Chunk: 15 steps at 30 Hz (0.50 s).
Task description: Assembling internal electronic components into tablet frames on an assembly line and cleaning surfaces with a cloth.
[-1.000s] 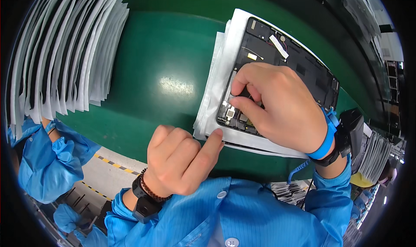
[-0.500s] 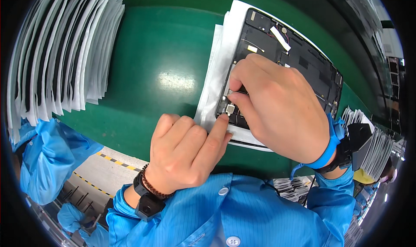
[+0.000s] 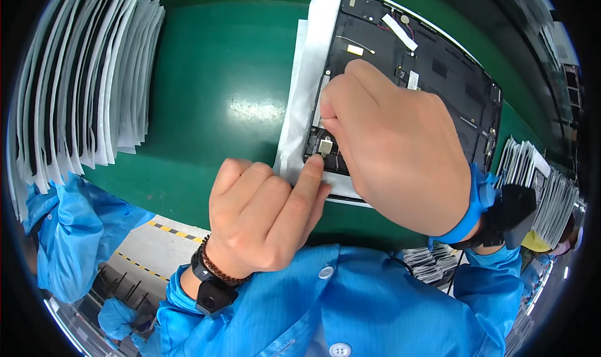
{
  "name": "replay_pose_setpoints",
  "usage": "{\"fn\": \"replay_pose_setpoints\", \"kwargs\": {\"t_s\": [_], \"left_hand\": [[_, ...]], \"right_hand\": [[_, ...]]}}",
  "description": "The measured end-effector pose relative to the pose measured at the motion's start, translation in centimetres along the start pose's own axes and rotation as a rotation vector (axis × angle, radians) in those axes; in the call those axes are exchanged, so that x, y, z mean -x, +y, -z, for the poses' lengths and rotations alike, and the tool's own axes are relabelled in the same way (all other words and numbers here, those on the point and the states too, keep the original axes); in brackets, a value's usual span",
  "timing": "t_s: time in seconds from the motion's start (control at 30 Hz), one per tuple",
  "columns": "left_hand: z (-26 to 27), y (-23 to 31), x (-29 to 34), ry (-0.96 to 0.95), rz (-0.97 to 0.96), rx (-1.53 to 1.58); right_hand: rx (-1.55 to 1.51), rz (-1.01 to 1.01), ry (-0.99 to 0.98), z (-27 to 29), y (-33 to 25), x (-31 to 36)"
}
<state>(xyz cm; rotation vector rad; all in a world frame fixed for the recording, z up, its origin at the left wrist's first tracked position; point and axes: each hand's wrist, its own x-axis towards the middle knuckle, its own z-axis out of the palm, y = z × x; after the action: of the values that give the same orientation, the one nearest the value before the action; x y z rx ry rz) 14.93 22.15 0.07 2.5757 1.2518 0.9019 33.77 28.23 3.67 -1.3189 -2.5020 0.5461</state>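
Observation:
A black tablet housing (image 3: 432, 75) lies open side up on white sheets, showing thin cables, a white strip and small parts. At its near left corner sits a small silvery square part (image 3: 325, 146). My left hand (image 3: 260, 216) rests its extended index fingertip just below this part; its other fingers are curled in, with nothing seen in them. Over the housing's left side is my right hand (image 3: 400, 150), fingers bent together in a pinch at the edge. A pale narrow strip (image 3: 317, 116) runs along that edge beside the fingertips. Whatever they grip is hidden.
White sheets (image 3: 291, 122) stick out left of the housing on the green table (image 3: 206, 62). A tall row of white-wrapped sheets (image 3: 81, 75) stands at the far left, another stack (image 3: 526, 163) at the right. People in blue sit nearby, one sleeve (image 3: 87, 232) at lower left.
My view has shifted, so the housing appears higher and slightly left. My right hand has rolled over and its thumb is now mostly hidden. My left index finger keeps its place at the corner.

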Motion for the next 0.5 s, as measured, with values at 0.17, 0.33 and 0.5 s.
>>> {"fn": "replay_pose_setpoints", "kwargs": {"t_s": [0.17,0.33,0.5], "left_hand": [[-0.43,-0.05,0.0,0.039,-0.034,-0.024],[-0.4,0.12,0.12,0.026,-0.048,-0.043],[-0.41,-0.03,0.08,0.029,-0.052,-0.054]], "right_hand": [[0.053,0.051,0.066,-0.45,-0.22,0.26],[0.146,0.049,0.064,-0.28,-0.78,0.37],[0.119,0.04,0.073,-0.74,-0.11,0.22]]}}
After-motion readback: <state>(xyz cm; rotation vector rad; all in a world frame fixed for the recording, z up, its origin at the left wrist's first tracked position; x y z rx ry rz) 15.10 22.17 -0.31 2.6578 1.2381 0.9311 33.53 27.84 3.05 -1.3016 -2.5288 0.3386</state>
